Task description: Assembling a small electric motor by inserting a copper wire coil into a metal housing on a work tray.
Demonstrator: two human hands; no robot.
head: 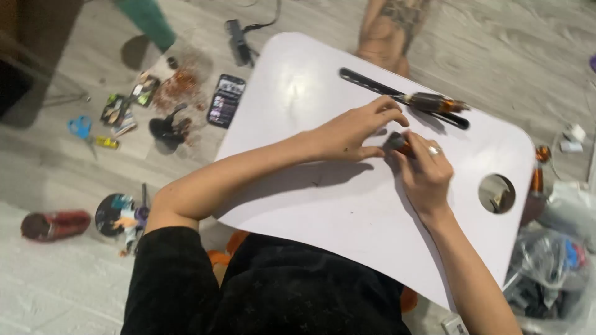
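Both hands, left hand [347, 133] and right hand [425, 170], are meeting, pinching a small dark piece [397, 142] together on the tray [323, 205]; a bundle [434, 103] is lying just beyond them.

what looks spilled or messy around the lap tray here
On the floor left of the white lap tray, reddish-brown bits lie scattered beside a phone, with blue scissors strewn nearby. On the tray, both hands hold a small dark object; nothing spilled there.
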